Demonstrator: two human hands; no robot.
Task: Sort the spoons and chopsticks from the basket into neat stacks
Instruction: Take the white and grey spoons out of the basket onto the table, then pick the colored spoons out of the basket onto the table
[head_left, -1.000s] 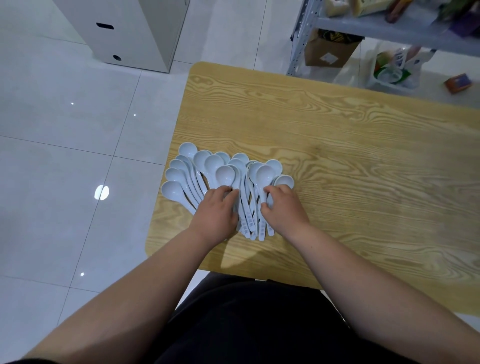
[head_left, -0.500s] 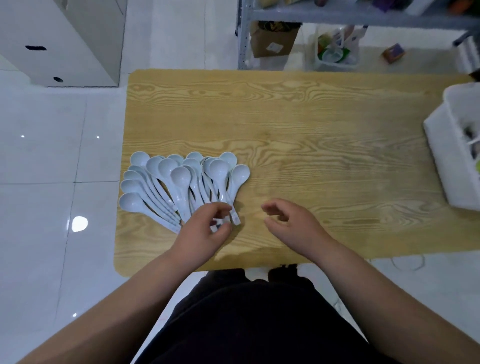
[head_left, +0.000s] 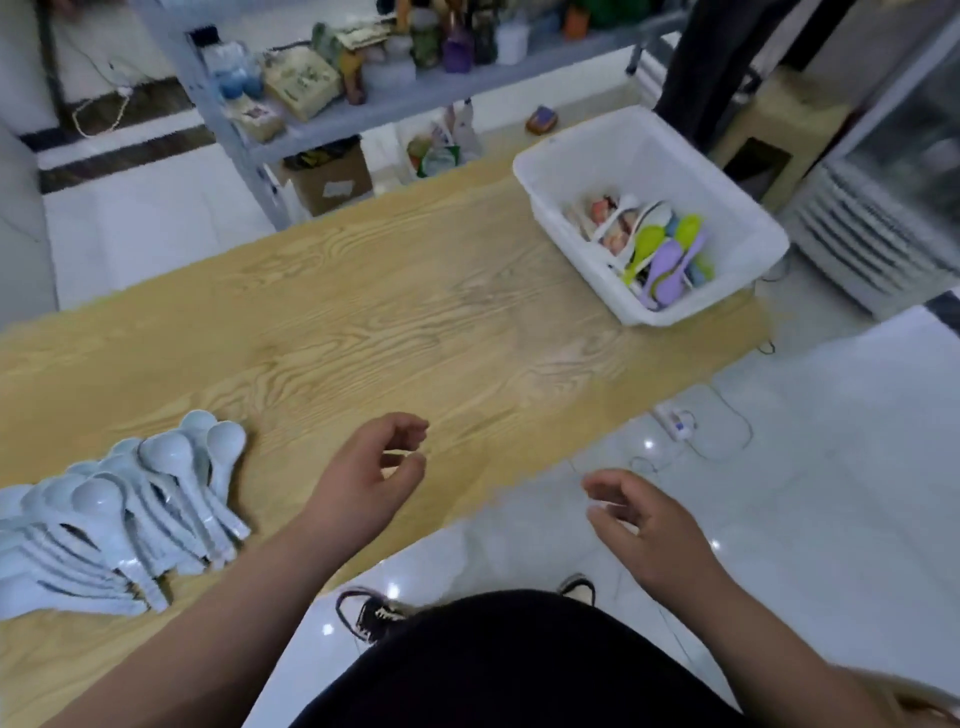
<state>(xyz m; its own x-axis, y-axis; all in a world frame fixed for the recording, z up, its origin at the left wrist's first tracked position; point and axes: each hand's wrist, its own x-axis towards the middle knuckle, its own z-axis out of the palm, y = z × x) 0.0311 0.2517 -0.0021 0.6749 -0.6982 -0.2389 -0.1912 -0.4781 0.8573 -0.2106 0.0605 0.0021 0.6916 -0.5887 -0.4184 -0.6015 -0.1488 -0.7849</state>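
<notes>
left hand (head_left: 374, 467), right hand (head_left: 644, 525): apart, loosely curled, empty | pale blue spoons (head_left: 130, 509): fanned near-left on table (head_left: 415, 322), handles gathered for stacking | basket (head_left: 623, 150): far right, coloured spoons (head_left: 660, 254) inside, I'd reach there next

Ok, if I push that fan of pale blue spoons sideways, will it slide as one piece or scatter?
Probably scatter: the spoons lie loosely overlapped, not nested, so each can shift alone. They look like glossy, rigid plastic, so likely light and slippery on the smooth wooden table. The rounded bowls may make some rock or pivot.
</notes>
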